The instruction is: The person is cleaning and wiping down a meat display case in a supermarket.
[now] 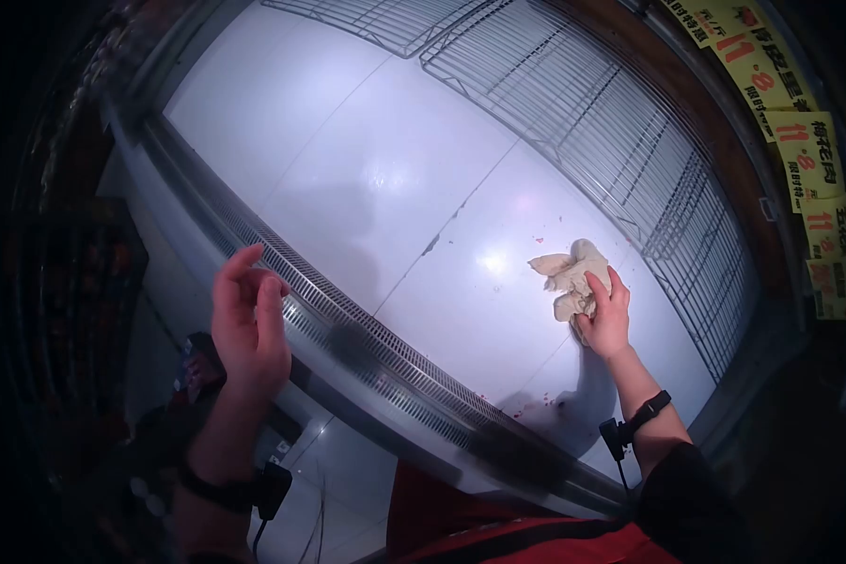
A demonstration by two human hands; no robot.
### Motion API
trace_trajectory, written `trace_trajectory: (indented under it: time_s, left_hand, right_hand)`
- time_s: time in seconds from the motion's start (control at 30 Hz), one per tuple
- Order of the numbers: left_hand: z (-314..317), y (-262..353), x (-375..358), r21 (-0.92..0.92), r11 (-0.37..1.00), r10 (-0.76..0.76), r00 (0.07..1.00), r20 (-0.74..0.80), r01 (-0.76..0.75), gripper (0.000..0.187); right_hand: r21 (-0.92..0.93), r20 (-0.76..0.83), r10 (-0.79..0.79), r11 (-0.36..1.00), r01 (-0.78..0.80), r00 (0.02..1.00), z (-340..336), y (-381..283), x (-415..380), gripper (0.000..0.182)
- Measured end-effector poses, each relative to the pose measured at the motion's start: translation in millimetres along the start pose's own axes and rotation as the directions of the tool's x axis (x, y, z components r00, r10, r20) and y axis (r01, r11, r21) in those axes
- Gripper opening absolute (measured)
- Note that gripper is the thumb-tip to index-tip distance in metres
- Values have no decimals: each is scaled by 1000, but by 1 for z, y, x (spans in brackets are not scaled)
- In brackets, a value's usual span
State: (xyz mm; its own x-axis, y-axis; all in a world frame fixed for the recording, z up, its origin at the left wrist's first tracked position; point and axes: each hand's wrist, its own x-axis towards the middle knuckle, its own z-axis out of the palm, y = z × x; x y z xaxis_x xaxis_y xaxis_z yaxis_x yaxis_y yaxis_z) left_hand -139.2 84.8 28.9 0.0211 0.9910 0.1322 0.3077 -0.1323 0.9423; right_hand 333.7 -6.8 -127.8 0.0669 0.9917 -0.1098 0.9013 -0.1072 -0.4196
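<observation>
A crumpled beige cloth [570, 274] is gripped in my right hand [605, 315], pressed against the white panel floor [348, 150] of the display case. Small red bits [536, 406] are scattered on the panel near the cloth and closer to the front edge. My left hand [251, 315] is raised above the slotted metal strip [338, 320] along the front, its fingers loosely curled and apart, with nothing held. Each wrist wears a black strap with a small device.
Wire racks [573, 103] run along the back of the case. Yellow price signs [804, 150] hang at the upper right. A dark seam [446, 226] crosses the white panels. Dim shelves [75, 310] stand at the left.
</observation>
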Motion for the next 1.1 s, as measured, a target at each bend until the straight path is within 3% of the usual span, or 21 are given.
trace_trajectory:
  time_s: [0.07,0.17,0.23,0.33,0.5,0.6,0.73,0.8,0.87,1.03,1.1]
  left_hand:
    - [0,0,1,82,996,-36,999,20,35,35]
    - [5,5,0,98,993,-71,996,57,65,35]
    - [8,4,-1,164,985,-68,997,42,61,34]
    - [10,-4,-3,249,968,-27,1000,13,23,33]
    - [13,3,-4,280,959,-56,998,-1,54,35]
    - [12,5,-3,270,961,-57,998,7,53,37]
    - [12,3,-3,290,957,-16,1000,-5,17,36]
    - [11,2,-3,297,955,9,1000,-6,-7,36]
    - [11,6,-2,340,941,5,1000,6,-7,36]
    - [12,10,1,468,880,66,997,36,-75,33]
    - [11,14,3,495,866,43,997,56,-65,33]
  right_hand:
    - [278,-33,157,950,-141,987,9,27,19,70]
    - [574,-273,358,806,-147,893,-13,13,22,67]
    - [324,-275,249,933,-155,929,-21,20,10,71]
    - [-72,-59,47,996,-51,997,-8,21,9,76]
    - [44,-267,69,997,-59,961,58,-6,90,68]
    - [33,-196,-152,986,161,969,66,-52,127,59]
    - [76,40,-455,889,452,889,71,-94,65,60]
    - [126,85,-570,820,559,817,73,-96,37,62]
    - [256,223,-571,816,518,790,69,-85,30,63]
    - [480,-25,-145,866,139,989,41,-90,82,62]
    - [52,-192,-83,994,95,978,45,-87,114,66]
